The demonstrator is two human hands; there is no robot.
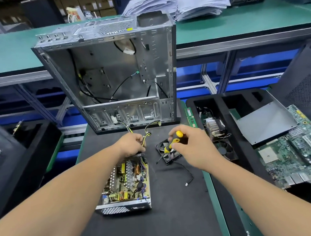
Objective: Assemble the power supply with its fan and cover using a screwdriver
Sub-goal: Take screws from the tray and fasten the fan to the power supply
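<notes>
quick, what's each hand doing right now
Left hand: grips the cable bundle at the power supply.
Right hand: holds the screwdriver.

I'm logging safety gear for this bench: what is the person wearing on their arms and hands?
Nothing shows. Both forearms are bare up to the frame edge, with no sleeves in view. The left hand and right hand carry no gloves, rings, watch or wrist strap.

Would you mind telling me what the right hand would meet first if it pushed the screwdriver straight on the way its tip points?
Most likely the black mat: the right hand holds the screwdriver angled down-left across the loose fan, its tip just past the fan's edge, though depth is unclear.
</notes>
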